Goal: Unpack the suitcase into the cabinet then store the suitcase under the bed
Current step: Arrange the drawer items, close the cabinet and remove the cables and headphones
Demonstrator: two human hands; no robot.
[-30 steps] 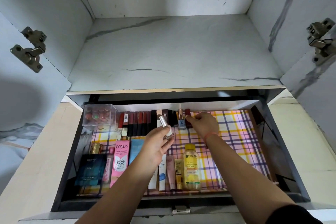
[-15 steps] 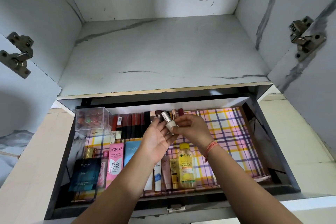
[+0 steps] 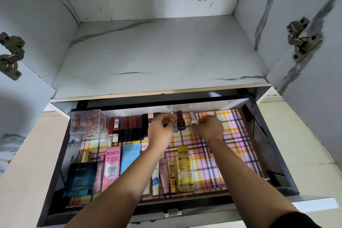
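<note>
The small pale bottle [image 3: 193, 119] pinched by the right hand [image 3: 211, 128] is smeared into a blur, its label unreadable. The left hand [image 3: 160, 132] covers the end of the lipstick row [image 3: 129, 126] and most of a rose-capped vial [image 3: 172, 116]; whether its fingers grip that vial cannot be told. The left forearm [image 3: 118, 187] hides parts of the blue box [image 3: 129, 155] and the white tube [image 3: 155, 181]. Contents of the clear box [image 3: 88, 122] are a blur of round shapes. The left forearm and the right forearm [image 3: 246, 177] run off the lower edge, and the left hinge [image 3: 10, 55] is cut by the picture's side
</note>
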